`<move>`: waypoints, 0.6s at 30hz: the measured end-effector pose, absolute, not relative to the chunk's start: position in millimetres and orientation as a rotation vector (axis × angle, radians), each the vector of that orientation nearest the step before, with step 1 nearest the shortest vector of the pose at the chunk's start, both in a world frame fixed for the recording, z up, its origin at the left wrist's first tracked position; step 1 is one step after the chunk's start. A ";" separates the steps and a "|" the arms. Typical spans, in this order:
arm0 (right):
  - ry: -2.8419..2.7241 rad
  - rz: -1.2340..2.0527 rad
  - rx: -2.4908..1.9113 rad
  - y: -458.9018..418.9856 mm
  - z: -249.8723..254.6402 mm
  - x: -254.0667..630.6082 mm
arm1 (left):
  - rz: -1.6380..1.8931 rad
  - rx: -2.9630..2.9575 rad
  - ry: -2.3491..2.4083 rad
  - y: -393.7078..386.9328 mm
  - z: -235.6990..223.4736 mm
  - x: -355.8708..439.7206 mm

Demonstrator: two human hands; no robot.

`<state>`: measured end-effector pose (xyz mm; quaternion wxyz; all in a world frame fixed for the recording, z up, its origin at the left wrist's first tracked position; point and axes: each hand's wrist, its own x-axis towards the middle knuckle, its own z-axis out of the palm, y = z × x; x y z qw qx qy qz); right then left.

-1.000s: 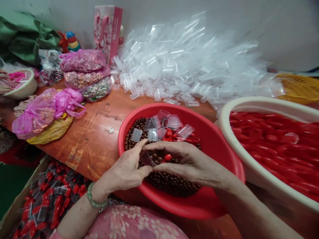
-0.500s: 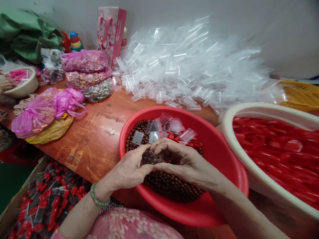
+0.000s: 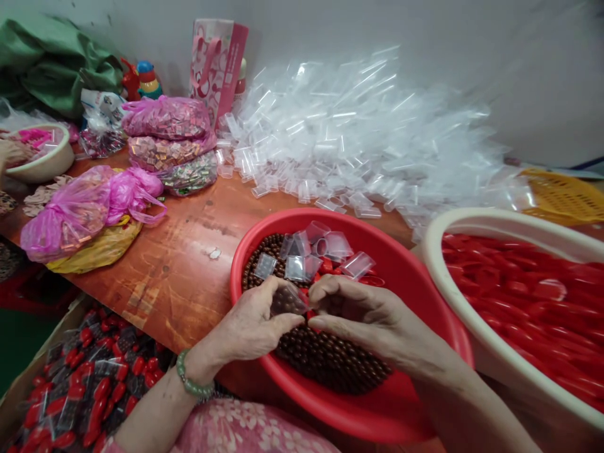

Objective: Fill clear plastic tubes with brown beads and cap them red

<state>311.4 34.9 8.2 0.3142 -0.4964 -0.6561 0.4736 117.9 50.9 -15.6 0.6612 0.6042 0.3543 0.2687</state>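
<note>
My left hand [image 3: 257, 319] is closed on a clear plastic sleeve [image 3: 289, 299], thumb below and fingers above. Dark brown shows through the sleeve; I cannot tell whether beads are inside or behind it. My right hand [image 3: 361, 318] pinches a small red plastic piece [image 3: 309, 313] at the sleeve's right end, mostly hidden by the fingertips. Both hands are over a red basin [image 3: 425, 327]. In it lie strings of brown beads [image 3: 330, 358], several loose clear sleeves [image 3: 295, 267] and a few red plastic pieces [image 3: 330, 267].
Clear sleeves are heaped in a pile [image 3: 358, 138] against the wall. A white tub [image 3: 438, 251] of red plastic pieces stands at right. Pink bags [image 3: 167, 119] sit at left. Below the table edge, a box [image 3: 89, 377] holds red-capped packs. Someone else's hand [image 3: 14, 151] is at far left.
My right fingertips have drawn slightly right from the sleeve, and the red piece now shows between them and its end. The whole view has shifted a little.
</note>
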 end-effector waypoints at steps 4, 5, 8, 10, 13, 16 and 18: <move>-1.709 1.118 -1.376 32.2 6.9 323.5 | 0.610 1.178 0.705 44.6 -8.5 116.9; -1.714 1.091 -1.415 31.2 4.7 327.6 | 0.596 1.148 0.675 42.7 -6.1 116.7; -1.841 1.026 -1.617 27.0 -4.5 341.1 | 0.604 1.144 0.673 40.3 -0.5 115.8; -1.941 0.983 -1.762 23.6 -10.7 349.1 | 0.637 1.164 0.704 41.9 1.0 114.4; -2.056 0.924 -1.904 19.7 -16.9 355.9 | 0.649 1.173 0.703 47.4 1.1 111.9; -2.223 0.866 -2.041 18.7 -20.1 352.9 | 0.651 1.220 0.719 52.8 -0.9 112.8; -2.306 0.840 -2.105 19.9 -22.0 345.8 | 0.677 1.211 0.727 55.1 -3.7 116.3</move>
